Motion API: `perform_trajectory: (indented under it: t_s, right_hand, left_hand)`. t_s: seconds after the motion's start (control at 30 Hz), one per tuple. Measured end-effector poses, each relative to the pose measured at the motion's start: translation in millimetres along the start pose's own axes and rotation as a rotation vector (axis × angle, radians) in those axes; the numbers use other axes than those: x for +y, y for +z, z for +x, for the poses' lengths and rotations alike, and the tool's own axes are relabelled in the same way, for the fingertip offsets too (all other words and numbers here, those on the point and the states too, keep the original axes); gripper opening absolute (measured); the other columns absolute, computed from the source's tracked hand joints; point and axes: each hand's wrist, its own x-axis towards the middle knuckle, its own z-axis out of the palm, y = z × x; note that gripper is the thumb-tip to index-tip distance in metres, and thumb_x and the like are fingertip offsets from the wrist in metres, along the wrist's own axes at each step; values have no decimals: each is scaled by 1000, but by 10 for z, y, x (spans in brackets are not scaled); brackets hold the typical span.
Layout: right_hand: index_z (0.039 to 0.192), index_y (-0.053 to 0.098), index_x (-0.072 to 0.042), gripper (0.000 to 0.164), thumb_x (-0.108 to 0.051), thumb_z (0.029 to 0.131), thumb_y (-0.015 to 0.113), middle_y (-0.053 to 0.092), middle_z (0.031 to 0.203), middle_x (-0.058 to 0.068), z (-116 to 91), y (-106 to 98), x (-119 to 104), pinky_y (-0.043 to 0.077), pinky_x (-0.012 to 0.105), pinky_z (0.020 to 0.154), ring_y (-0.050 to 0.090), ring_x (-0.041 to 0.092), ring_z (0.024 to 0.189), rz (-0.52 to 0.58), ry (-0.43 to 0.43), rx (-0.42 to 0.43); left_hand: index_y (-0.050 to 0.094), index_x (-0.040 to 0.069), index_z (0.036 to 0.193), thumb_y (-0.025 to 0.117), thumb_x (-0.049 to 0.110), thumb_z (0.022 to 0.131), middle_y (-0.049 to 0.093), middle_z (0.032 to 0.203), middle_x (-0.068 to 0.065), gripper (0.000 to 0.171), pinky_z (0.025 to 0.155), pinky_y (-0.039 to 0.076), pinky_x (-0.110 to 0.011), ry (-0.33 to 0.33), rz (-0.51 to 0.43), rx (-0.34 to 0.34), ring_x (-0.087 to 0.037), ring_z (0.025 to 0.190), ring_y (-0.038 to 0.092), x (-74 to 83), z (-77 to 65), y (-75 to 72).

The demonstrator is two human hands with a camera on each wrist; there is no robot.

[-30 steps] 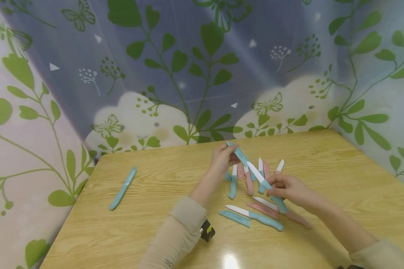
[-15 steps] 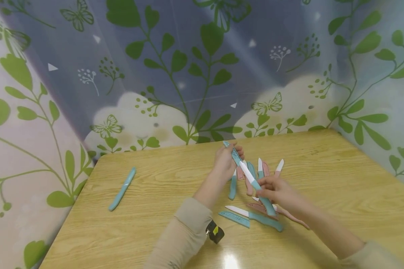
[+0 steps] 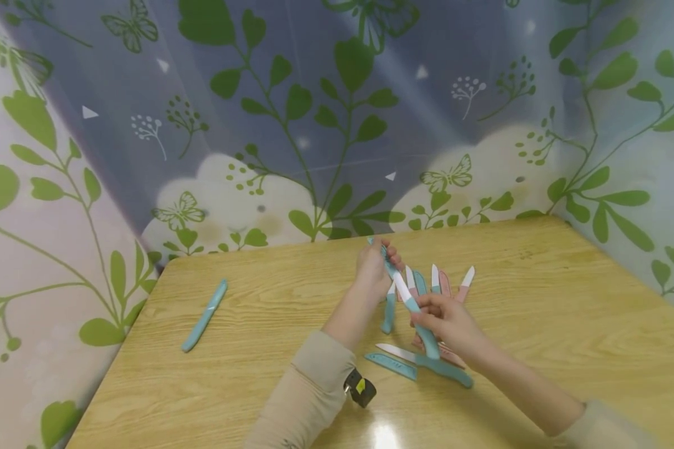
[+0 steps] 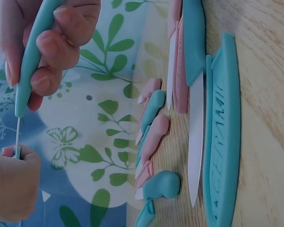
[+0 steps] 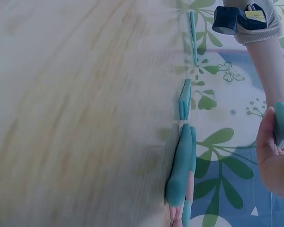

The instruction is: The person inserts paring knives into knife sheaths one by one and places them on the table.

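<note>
My left hand point(image 3: 373, 268) grips a blue sheath point(image 3: 389, 268) above the far part of the table. In my right hand point(image 3: 446, 321) is the blue handle of a white-bladed knife point(image 3: 402, 287), held between thumb and fingers. The blade's front end is at the mouth of the sheath and partly hidden there, while the rest of it shows bare. In the left wrist view, the knife handle point(image 4: 35, 61) points down in line with the sheath. Below my hands lie another blue knife point(image 3: 444, 371), its blue sheath point(image 3: 393, 366) and a pink sheath point(image 3: 452, 357).
Behind my right hand, several pink and blue knives lie in a row with sheaths between them, including a blue knife point(image 3: 389, 312) and a pink knife point(image 3: 466, 284). A sheathed blue knife point(image 3: 205, 315) lies alone at the left. A printed curtain point(image 3: 292, 125) hangs behind the table.
My right hand has moved left with the knife, toward my left hand. Less of the white blade shows now outside the sheath. My left hand has turned slightly, with its fingers more visible.
</note>
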Motion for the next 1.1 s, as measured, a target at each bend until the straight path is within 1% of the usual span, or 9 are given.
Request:
perform_trajectory:
  t_s: [0.13, 0.23, 0.3, 0.47, 0.67, 0.87, 1.1]
  right_hand:
    - [113, 43, 18, 31, -6, 95, 50, 58, 81, 9, 16, 21, -8, 54, 26, 60, 61, 15, 63, 36, -5, -13]
    - [112, 43, 19, 30, -6, 95, 49, 58, 80, 8, 29, 16, -11, 53, 25, 58, 60, 12, 60, 47, -11, -20]
    - [112, 43, 19, 30, -5, 95, 48, 58, 79, 8, 38, 11, -10, 53, 24, 57, 59, 12, 59, 54, -16, -24]
    - [116, 41, 20, 33, -5, 95, 48, 58, 82, 8, 64, 4, -17, 52, 23, 56, 58, 13, 63, 77, -6, 2]
    - [118, 40, 18, 35, -7, 96, 48, 57, 85, 8, 72, 10, -30, 54, 26, 59, 57, 13, 65, 97, 24, 17]
    - [118, 42, 17, 36, -11, 96, 49, 57, 86, 8, 70, 16, -20, 55, 28, 60, 59, 13, 66, 82, 9, 12]
    - [119, 41, 18, 38, -11, 96, 50, 57, 87, 9, 95, 24, -18, 55, 27, 58, 59, 14, 65, 100, 7, 25]
  left_hand:
    - [39, 11, 87, 26, 24, 104, 36, 69, 3, 25, 54, 31, -17, 0, 1, 0, -7, 57, 33, -1, -8, -11]
    - [39, 11, 88, 26, 24, 104, 35, 69, 3, 25, 55, 31, -17, 0, 8, -4, -7, 57, 32, -9, -12, -11]
    - [38, 11, 88, 25, 24, 104, 35, 70, 3, 24, 55, 31, -17, -8, 16, -21, -7, 58, 32, -16, -22, -11]
    - [38, 11, 87, 26, 25, 104, 35, 68, 4, 25, 55, 31, -17, -26, 17, -45, -7, 56, 32, -33, -46, 11]
    - [40, 10, 87, 26, 23, 104, 35, 67, 3, 25, 53, 30, -18, -17, 5, -40, -7, 56, 32, -52, -48, 32]
    - [40, 10, 88, 27, 23, 104, 35, 66, 4, 24, 53, 30, -18, -22, 11, -29, -6, 55, 32, -70, -51, 24]
    - [40, 10, 87, 27, 22, 104, 35, 67, 3, 24, 53, 30, -18, -9, 21, -28, -7, 55, 32, -68, -59, 29]
